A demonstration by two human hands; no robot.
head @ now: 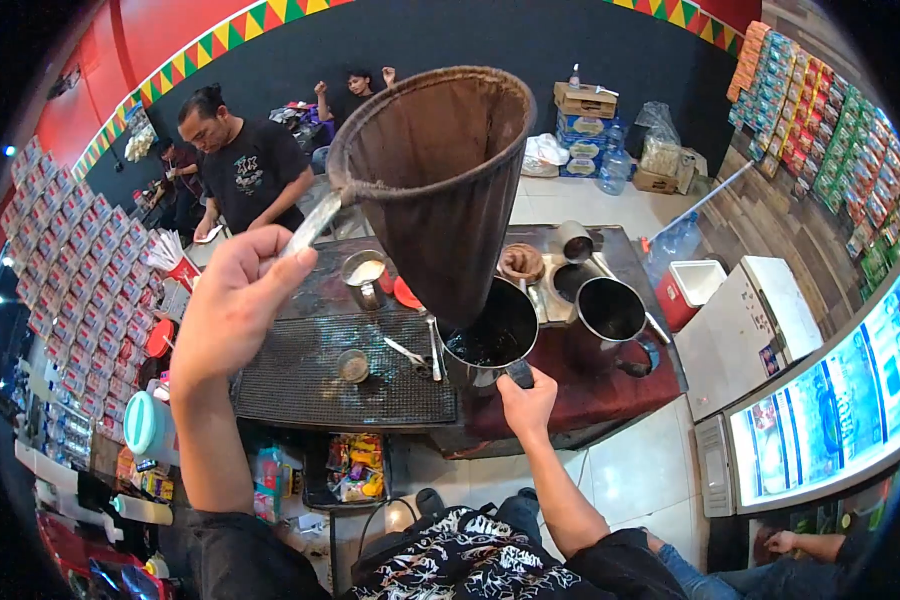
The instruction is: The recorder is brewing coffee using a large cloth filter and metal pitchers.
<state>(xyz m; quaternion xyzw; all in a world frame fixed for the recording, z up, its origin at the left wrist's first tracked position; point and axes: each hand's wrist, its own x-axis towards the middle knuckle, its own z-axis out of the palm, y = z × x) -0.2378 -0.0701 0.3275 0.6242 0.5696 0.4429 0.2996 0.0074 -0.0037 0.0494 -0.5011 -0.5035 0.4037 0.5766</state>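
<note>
My left hand point(244, 285) grips the handle of a large brown cloth strainer point(442, 187), raised with its wide ring tilted towards me. The strainer's pointed tip hangs at the mouth of a metal mug point(480, 375) that holds dark liquid. Whether the tip touches the liquid I cannot tell. My right hand point(529, 401) is closed around this mug's handle. Right of it stands a second tall metal mug point(610, 311), dark inside. On the black rubber mat point(292, 375) are a small glass point(353, 367) and scissors point(409, 352); a spoon point(433, 349) lies beside the mug.
Behind the mat is a metal cup point(365, 277) with pale contents. Another cloth strainer point(523, 262) and a tipped metal cup point(574, 241) are at the back. A person point(247, 165) stands across the counter. At right are a white freezer point(750, 330) and a lit display fridge point(825, 405).
</note>
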